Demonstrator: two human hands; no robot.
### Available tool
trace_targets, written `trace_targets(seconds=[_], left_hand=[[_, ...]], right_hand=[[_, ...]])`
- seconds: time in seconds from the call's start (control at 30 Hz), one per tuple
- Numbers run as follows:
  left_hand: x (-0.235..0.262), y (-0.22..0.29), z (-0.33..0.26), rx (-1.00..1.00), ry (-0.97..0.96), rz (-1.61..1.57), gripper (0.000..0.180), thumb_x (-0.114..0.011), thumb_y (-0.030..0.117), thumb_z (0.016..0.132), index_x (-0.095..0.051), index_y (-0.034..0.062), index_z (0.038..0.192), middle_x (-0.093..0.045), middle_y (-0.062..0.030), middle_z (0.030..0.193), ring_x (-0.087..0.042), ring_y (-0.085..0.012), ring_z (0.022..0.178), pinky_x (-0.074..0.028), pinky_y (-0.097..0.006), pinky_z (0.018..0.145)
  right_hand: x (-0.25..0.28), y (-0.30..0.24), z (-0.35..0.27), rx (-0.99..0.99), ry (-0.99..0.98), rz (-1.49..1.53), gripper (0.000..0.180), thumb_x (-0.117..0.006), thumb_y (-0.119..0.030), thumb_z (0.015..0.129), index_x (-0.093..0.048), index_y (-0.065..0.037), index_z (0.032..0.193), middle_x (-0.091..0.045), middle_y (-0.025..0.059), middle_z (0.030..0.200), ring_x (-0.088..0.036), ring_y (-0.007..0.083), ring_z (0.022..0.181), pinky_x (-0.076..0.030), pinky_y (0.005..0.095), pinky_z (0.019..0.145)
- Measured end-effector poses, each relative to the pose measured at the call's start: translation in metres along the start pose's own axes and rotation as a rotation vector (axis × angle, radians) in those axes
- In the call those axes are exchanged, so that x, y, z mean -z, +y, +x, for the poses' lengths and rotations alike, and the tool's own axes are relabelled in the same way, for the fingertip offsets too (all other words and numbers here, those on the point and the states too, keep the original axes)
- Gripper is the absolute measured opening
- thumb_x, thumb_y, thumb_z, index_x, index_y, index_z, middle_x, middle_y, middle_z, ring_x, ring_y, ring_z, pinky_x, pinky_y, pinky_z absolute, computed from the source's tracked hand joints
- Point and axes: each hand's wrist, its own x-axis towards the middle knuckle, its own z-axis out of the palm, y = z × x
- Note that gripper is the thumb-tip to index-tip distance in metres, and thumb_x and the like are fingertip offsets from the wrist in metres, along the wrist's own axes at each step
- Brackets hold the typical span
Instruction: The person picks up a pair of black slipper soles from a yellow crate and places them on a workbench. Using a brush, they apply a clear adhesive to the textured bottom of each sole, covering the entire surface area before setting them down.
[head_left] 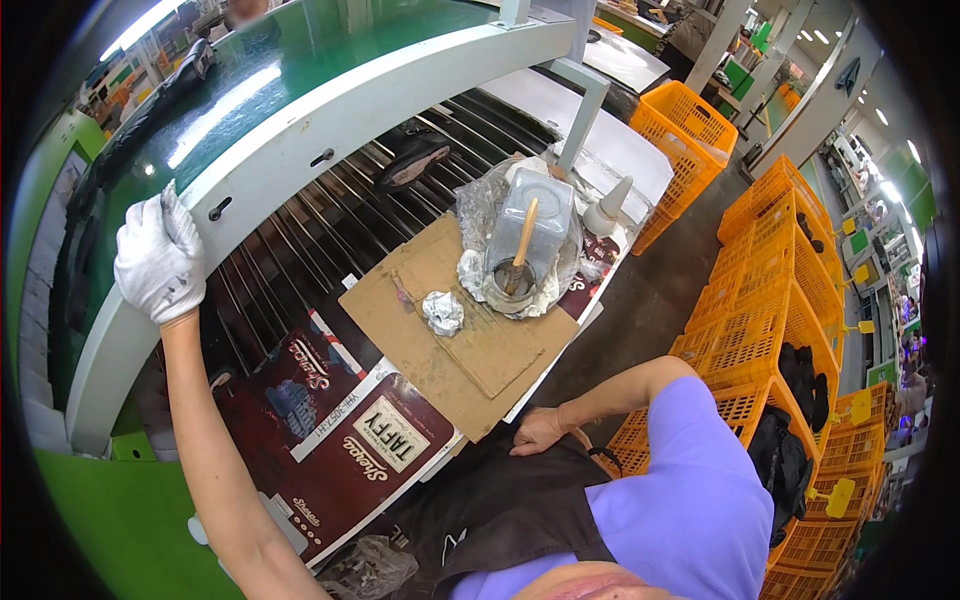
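Note:
My left hand (162, 258), in a white glove with dark smudges, is closed over the edge of a pale metal frame (370, 95) beside a green conveyor belt (300, 40). Bare and curled, my right hand (538, 430) rests against my dark apron (500, 500) at the table's near edge; nothing shows in it. Between them lies a cardboard sheet (420, 340) with a crumpled foil-like ball (443, 313). Behind that, a brush with a wooden handle (526, 225) stands in a small jar (512, 285), leaning against a clear plastic container (550, 200) wrapped in plastic film.
A white nozzle bottle (607, 207) stands right of the container. Dark metal rods (320, 215) run under the frame, with a black shoe (415, 160) on them. Maroon printed card (375, 450) covers the near table. Orange crates (745, 350) line the right side; some hold black items.

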Motion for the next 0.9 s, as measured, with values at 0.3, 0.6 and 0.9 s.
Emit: trace_targets(seconds=[0.3, 0.6, 0.9], left_hand=[[0.001, 0.000, 0.000, -0.015, 0.005, -0.005, 0.016, -0.053, 0.024, 0.089, -0.064, 0.0120, 0.091, -0.061, -0.0052, 0.085, -0.059, -0.0252, 0.071, -0.049, -0.035, 0.061], [0.004, 0.001, 0.002, -0.004, -0.074, 0.047, 0.022, -0.049, 0.028, 0.091, -0.063, 0.0117, 0.093, -0.061, -0.0054, 0.089, -0.059, -0.0255, 0.076, -0.049, -0.036, 0.063], [0.010, 0.000, 0.003, -0.020, -0.104, 0.013, 0.026, -0.047, 0.029, 0.092, -0.063, 0.0093, 0.093, -0.062, -0.0070, 0.090, -0.060, -0.0270, 0.075, -0.050, -0.037, 0.065]], right_hand=[[0.001, 0.001, 0.001, -0.025, -0.051, 0.035, 0.048, -0.043, -0.040, 0.092, -0.060, -0.004, 0.065, -0.060, 0.0175, 0.066, -0.058, 0.0383, 0.068, -0.046, 0.0456, 0.063], [-0.002, 0.002, 0.001, -0.020, -0.049, 0.009, 0.048, -0.044, -0.040, 0.091, -0.060, -0.004, 0.064, -0.061, 0.0174, 0.067, -0.058, 0.0385, 0.068, -0.046, 0.0457, 0.062], [-0.010, -0.010, -0.008, -0.100, 0.137, -0.066, 0.046, -0.046, -0.041, 0.090, -0.064, -0.005, 0.068, -0.063, 0.0170, 0.069, -0.060, 0.0383, 0.070, -0.047, 0.0456, 0.065]])
